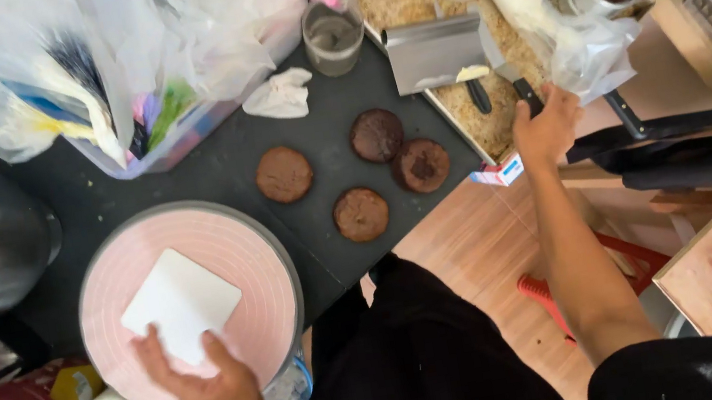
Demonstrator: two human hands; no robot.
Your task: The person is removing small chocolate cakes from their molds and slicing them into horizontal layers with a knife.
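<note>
My left hand lies open, fingers pressing the white square board on the pink turntable near the desk's front edge. My right hand is closed around the piping bag over the crumb tray at the right edge. I think the bag could drip or catch the scraper, and the board could slip if the turntable spins.

I see four brown cookies on the dark table, a glass and plastic bags behind.
</note>
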